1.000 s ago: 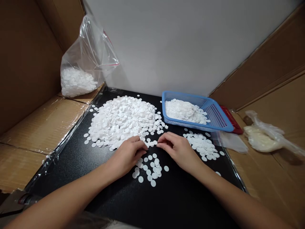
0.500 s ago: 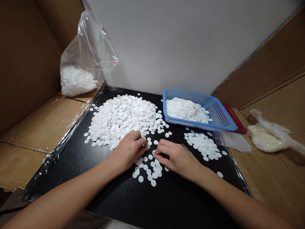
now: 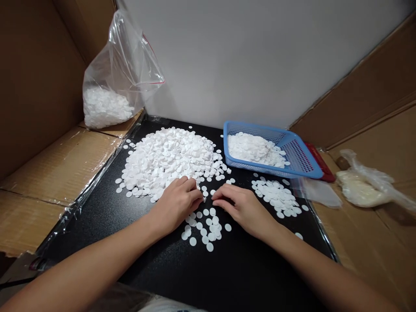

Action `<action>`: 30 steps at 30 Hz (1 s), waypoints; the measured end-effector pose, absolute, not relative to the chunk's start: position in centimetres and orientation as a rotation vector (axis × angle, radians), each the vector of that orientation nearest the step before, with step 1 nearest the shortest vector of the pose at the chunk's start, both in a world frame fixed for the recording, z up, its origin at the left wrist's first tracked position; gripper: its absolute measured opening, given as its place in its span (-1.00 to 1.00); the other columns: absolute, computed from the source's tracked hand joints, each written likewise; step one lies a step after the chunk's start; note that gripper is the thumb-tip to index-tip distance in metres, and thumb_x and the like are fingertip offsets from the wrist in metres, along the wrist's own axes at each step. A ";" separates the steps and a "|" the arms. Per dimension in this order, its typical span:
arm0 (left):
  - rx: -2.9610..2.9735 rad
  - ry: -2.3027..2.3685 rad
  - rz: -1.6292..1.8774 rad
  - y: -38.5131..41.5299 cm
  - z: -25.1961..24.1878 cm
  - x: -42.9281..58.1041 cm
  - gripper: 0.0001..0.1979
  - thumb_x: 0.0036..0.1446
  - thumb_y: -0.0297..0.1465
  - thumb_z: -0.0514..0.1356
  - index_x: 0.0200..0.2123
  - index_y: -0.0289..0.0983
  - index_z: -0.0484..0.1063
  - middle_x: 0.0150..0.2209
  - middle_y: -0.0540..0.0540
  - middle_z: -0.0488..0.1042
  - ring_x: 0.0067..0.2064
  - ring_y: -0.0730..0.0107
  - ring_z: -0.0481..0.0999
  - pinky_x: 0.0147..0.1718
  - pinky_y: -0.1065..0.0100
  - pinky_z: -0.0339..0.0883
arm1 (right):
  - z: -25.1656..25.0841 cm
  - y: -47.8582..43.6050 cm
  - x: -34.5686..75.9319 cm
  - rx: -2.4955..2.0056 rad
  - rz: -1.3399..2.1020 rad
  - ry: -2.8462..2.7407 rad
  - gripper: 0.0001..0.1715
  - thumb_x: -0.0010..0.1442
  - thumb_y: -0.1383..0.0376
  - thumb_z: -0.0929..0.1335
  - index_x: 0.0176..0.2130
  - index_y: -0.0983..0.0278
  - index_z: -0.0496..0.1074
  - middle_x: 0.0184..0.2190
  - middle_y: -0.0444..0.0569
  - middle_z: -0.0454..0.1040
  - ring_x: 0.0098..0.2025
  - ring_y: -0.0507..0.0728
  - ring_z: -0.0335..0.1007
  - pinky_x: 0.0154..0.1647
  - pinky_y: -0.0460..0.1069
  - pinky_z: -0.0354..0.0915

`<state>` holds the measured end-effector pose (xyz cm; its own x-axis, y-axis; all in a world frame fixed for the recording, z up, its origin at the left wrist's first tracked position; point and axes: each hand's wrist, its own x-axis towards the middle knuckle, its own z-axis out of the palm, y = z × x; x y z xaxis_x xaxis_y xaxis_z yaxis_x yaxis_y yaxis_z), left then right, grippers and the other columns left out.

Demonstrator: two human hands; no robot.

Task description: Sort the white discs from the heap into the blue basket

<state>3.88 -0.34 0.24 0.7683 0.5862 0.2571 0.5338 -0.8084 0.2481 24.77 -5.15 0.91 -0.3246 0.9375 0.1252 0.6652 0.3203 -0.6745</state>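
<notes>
My left hand (image 3: 183, 201) rests at the near edge of a big heap of thin white discs (image 3: 169, 156). Its thumb and fingers are closed on a small white disc (image 3: 204, 199) seen nearly edge-on. My right hand (image 3: 242, 206) faces it, with thumb and forefinger slightly apart and nothing visible between them. A flat white disc (image 3: 212, 192) lies by the right forefinger's tip. Below both hands, loose discs (image 3: 209, 236) are scattered on the black tabletop (image 3: 182, 277). To the right lies a smaller pile of discs (image 3: 276, 197).
A blue perforated basket (image 3: 276, 172) with white discs stands at the back right, beside a red object (image 3: 320, 162). A clear plastic bag (image 3: 108, 104) of white pieces sits on cardboard at left. Another bag (image 3: 360, 186) lies at right. A grey wall (image 3: 227, 60) rises behind.
My right hand has moved slightly up and away from the scattered discs. The disc at its fingertips has been let go and lies among them. My left hand has barely moved.
</notes>
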 end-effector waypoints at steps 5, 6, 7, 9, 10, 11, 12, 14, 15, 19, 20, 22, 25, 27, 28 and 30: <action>2.812 0.830 0.537 -0.6 0.1 4.1 -0.89 0.28 -0.43 0.17 -0.31 -0.28 0.47 -0.34 -0.05 0.40 -0.29 0.31 0.34 -0.33 0.31 0.19 | 0.2 -4.8 23.7 -1.347 0.665 -2.058 -0.91 0.22 0.43 0.39 -0.30 0.24 0.44 -0.37 -0.10 0.44 -0.35 0.07 0.39 -0.34 -0.05 0.29; 2.815 0.833 0.541 -0.6 0.2 4.1 -0.87 0.29 -0.44 0.16 -0.33 -0.29 0.46 -0.34 -0.05 0.40 -0.29 0.31 0.34 -0.33 0.31 0.18 | 0.2 -4.8 23.6 -1.351 0.662 -2.052 -0.89 0.22 0.43 0.40 -0.35 0.24 0.43 -0.39 -0.11 0.43 -0.37 0.06 0.38 -0.35 -0.06 0.28; 2.820 0.838 0.543 -0.6 0.4 4.1 -0.85 0.29 -0.44 0.14 -0.34 -0.29 0.46 -0.34 -0.06 0.40 -0.29 0.31 0.33 -0.33 0.30 0.18 | 0.3 -4.8 23.6 -1.363 0.659 -2.041 -0.86 0.22 0.42 0.40 -0.39 0.25 0.42 -0.41 -0.12 0.43 -0.37 0.06 0.38 -0.35 -0.06 0.28; 2.830 0.821 0.521 -0.7 0.8 3.7 -0.84 0.29 -0.46 0.13 -0.35 -0.29 0.45 -0.33 -0.07 0.40 -0.28 0.31 0.32 -0.32 0.30 0.18 | 0.7 -5.0 23.9 -1.391 0.661 -2.024 -0.83 0.21 0.41 0.41 -0.42 0.25 0.42 -0.43 -0.13 0.43 -0.38 0.05 0.38 -0.35 -0.06 0.28; 2.834 0.782 0.496 -0.7 1.0 3.5 -0.85 0.28 -0.47 0.14 -0.36 -0.29 0.45 -0.33 -0.07 0.40 -0.28 0.30 0.32 -0.32 0.29 0.18 | 0.9 -5.1 24.1 -1.396 0.673 -2.033 -0.83 0.21 0.40 0.42 -0.43 0.25 0.42 -0.43 -0.12 0.43 -0.38 0.05 0.38 -0.35 -0.06 0.28; 2.833 0.726 0.464 -0.8 1.3 3.2 -0.85 0.27 -0.48 0.15 -0.36 -0.29 0.46 -0.33 -0.07 0.41 -0.27 0.29 0.32 -0.31 0.28 0.18 | 1.1 -5.2 24.3 -1.394 0.693 -2.053 -0.84 0.21 0.39 0.41 -0.42 0.25 0.43 -0.42 -0.12 0.44 -0.38 0.06 0.38 -0.35 -0.05 0.28; 2.820 0.662 0.428 -0.8 1.6 2.8 -0.87 0.26 -0.47 0.17 -0.36 -0.28 0.48 -0.33 -0.07 0.41 -0.26 0.29 0.33 -0.29 0.28 0.19 | 1.3 -5.3 24.5 -1.384 0.718 -2.080 -0.86 0.22 0.39 0.40 -0.40 0.25 0.45 -0.40 -0.10 0.45 -0.38 0.06 0.39 -0.35 -0.05 0.29; 2.757 0.554 0.375 -0.7 1.9 2.2 -0.89 0.25 -0.45 0.21 -0.33 -0.26 0.51 -0.33 -0.07 0.41 -0.24 0.30 0.34 -0.26 0.29 0.20 | 1.5 -5.5 24.8 -1.357 0.780 -2.135 -0.87 0.25 0.36 0.37 -0.37 0.24 0.47 -0.38 -0.08 0.47 -0.38 0.06 0.40 -0.37 -0.06 0.29; 2.718 0.535 0.373 -0.6 2.0 2.0 -0.90 0.26 -0.43 0.21 -0.32 -0.24 0.52 -0.33 -0.06 0.41 -0.24 0.31 0.34 -0.25 0.30 0.21 | 1.6 -5.5 24.9 -1.354 0.811 -2.145 -0.87 0.26 0.35 0.36 -0.36 0.24 0.47 -0.38 -0.08 0.47 -0.39 0.05 0.40 -0.39 -0.06 0.29; 2.669 0.691 0.439 -0.2 1.9 2.4 -0.90 0.29 -0.44 0.18 -0.22 -0.26 0.51 -0.33 -0.06 0.40 -0.25 0.31 0.33 -0.27 0.32 0.22 | 1.6 -5.5 24.8 -1.453 0.898 -2.016 -0.83 0.26 0.30 0.35 -0.38 0.25 0.49 -0.42 -0.10 0.48 -0.44 0.04 0.35 -0.44 -0.07 0.24; 2.688 0.743 0.448 -0.1 1.7 2.7 -0.90 0.29 -0.45 0.17 -0.20 -0.27 0.51 -0.33 -0.07 0.40 -0.24 0.29 0.33 -0.28 0.31 0.22 | 1.5 -5.4 24.8 -1.503 0.927 -1.970 -0.81 0.26 0.27 0.35 -0.38 0.24 0.49 -0.45 -0.11 0.48 -0.46 0.04 0.34 -0.47 -0.07 0.22; 2.738 0.807 0.439 0.0 1.3 3.3 -0.91 0.27 -0.45 0.19 -0.21 -0.28 0.51 -0.32 -0.07 0.41 -0.24 0.27 0.32 -0.28 0.30 0.21 | 1.5 -5.3 24.8 -1.597 0.998 -1.921 -0.77 0.26 0.22 0.34 -0.38 0.23 0.51 -0.49 -0.14 0.48 -0.49 0.04 0.32 -0.51 -0.08 0.16; 2.807 0.846 0.421 0.1 0.7 4.1 -0.94 0.24 -0.45 0.23 -0.29 -0.28 0.51 -0.34 -0.07 0.41 -0.25 0.27 0.32 -0.28 0.29 0.18 | 1.5 -5.2 24.8 -1.679 1.016 -1.948 -0.78 0.23 0.21 0.37 -0.42 0.24 0.47 -0.52 -0.15 0.46 -0.50 0.03 0.30 -0.53 -0.08 0.13; 2.851 0.843 0.417 0.0 0.6 4.2 -0.89 0.26 -0.44 0.21 -0.33 -0.29 0.49 -0.34 -0.06 0.40 -0.27 0.28 0.31 -0.30 0.29 0.16 | 1.4 -5.0 24.9 -1.686 0.954 -1.977 -0.79 0.21 0.24 0.39 -0.44 0.24 0.42 -0.51 -0.16 0.44 -0.49 0.03 0.30 -0.51 -0.08 0.14; 2.874 0.836 0.417 -0.1 0.5 4.2 -0.87 0.28 -0.44 0.19 -0.34 -0.29 0.48 -0.35 -0.06 0.40 -0.27 0.28 0.31 -0.31 0.29 0.15 | 1.4 -4.9 24.9 -1.681 0.908 -1.983 -0.79 0.22 0.25 0.39 -0.45 0.24 0.39 -0.51 -0.16 0.43 -0.48 0.04 0.31 -0.50 -0.08 0.15; 2.902 0.815 0.420 -0.2 0.4 4.2 -0.84 0.31 -0.43 0.15 -0.35 -0.29 0.47 -0.35 -0.06 0.39 -0.28 0.28 0.30 -0.31 0.28 0.13 | 1.1 -4.6 25.1 -1.659 0.788 -1.973 -0.83 0.24 0.31 0.38 -0.41 0.24 0.38 -0.48 -0.15 0.42 -0.45 0.05 0.33 -0.45 -0.06 0.20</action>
<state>4.21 -0.16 0.37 0.8188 0.5232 0.2363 0.4962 -0.8520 0.1670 25.12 -4.57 1.12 -0.1819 0.9830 -0.0267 0.7307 0.1169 -0.6727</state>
